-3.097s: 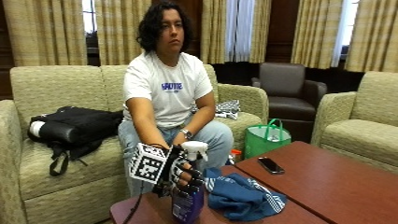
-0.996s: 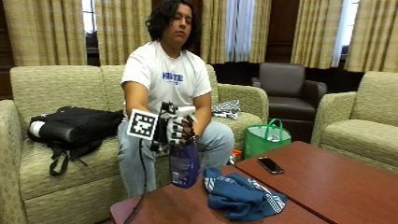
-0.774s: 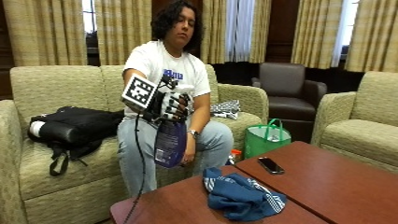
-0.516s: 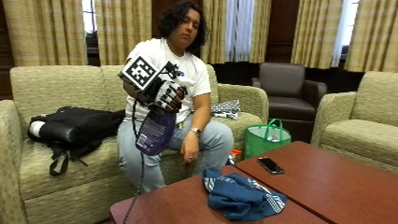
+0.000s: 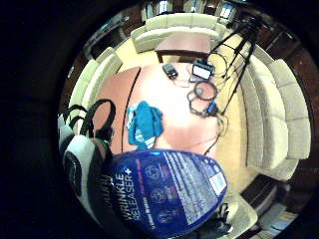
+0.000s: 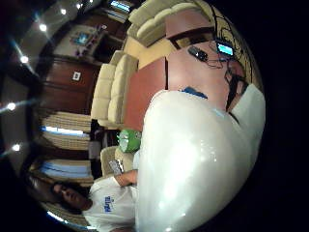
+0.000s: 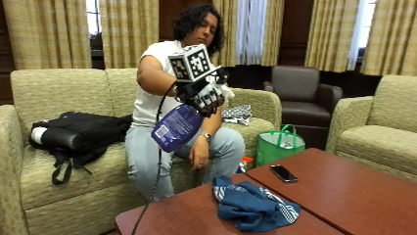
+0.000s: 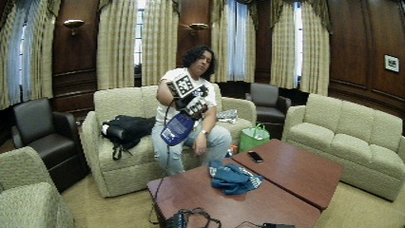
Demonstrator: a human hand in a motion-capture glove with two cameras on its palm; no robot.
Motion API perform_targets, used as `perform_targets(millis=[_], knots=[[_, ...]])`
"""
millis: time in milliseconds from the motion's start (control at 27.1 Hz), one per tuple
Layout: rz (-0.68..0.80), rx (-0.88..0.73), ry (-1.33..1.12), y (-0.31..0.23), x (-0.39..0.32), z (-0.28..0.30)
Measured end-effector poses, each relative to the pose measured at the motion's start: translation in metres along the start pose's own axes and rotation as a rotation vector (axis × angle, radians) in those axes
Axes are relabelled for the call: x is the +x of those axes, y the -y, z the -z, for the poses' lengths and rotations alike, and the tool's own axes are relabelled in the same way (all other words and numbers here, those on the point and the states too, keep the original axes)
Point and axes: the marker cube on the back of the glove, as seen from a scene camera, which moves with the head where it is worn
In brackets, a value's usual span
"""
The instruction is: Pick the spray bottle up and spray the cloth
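My gloved right hand point(image 7: 205, 95) is raised at chest height and grips the top of a blue spray bottle point(image 7: 177, 127), which hangs tilted with its base toward the sofa. The same bottle's label fills much of the little finger side palm view point(image 5: 167, 191), and its white head point(image 6: 193, 159) fills the thumb side palm view. A crumpled blue cloth point(image 7: 254, 208) lies on the brown table point(image 7: 352, 196) near its front corner, well below and in front of the bottle. It shows too in the wide view point(image 8: 233, 176) and from the palm point(image 5: 143, 123). The person's bare hand rests on a knee.
A black phone point(image 7: 284, 173) lies on the table beyond the cloth. A green bag point(image 7: 279, 145) stands on the floor by the sofa, and a black backpack point(image 7: 75, 134) lies on the sofa seat. Cables and a device point(image 5: 202, 82) sit at the table's far end.
The right hand has lifted the spray bottle off the table up to chest height and tilted it. The cloth and phone have stayed put.
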Motion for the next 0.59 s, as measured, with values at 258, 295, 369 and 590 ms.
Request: perform_targets(millis=[258,295,369,590], knots=[[0.076,-0.218,-0.180,0.034,-0.025,-0.066],[0.079,-0.242,-0.205,0.035,-0.028,-0.080],[0.080,-0.293,-0.253,0.038,-0.033,-0.105],[0.084,-0.429,-0.382,0.032,-0.052,-0.190]])
